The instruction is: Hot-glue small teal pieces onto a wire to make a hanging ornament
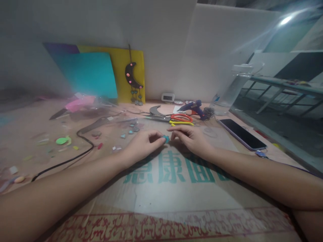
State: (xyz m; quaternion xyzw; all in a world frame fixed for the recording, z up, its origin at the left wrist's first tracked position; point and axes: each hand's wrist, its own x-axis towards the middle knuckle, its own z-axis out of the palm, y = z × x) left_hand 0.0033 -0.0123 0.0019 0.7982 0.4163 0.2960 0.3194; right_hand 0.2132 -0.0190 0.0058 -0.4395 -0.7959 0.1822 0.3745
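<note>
Between the thumb and fingers of my left hand [146, 143] is a small teal piece with a scalloped edge [166, 138], held just above the table. Its exact kind is too small to make out. My right hand [190, 137] is close on the right side of that piece, its fingers loosely bent and apart, with nothing visible in them. Several small teal and grey pieces [133, 127] lie beyond my left hand. Behind my hands rest scissors with red and yellow handles [181, 118] and a grey crescent cutout [155, 110].
A blue glue gun [193, 107] lies behind the scissors. To the right are a phone [242, 133] and a clear plastic jug [230, 92]. A black cord [68, 160] crosses the left side among scraps. A dark moon ornament [131, 75] hangs against a yellow sheet [118, 67].
</note>
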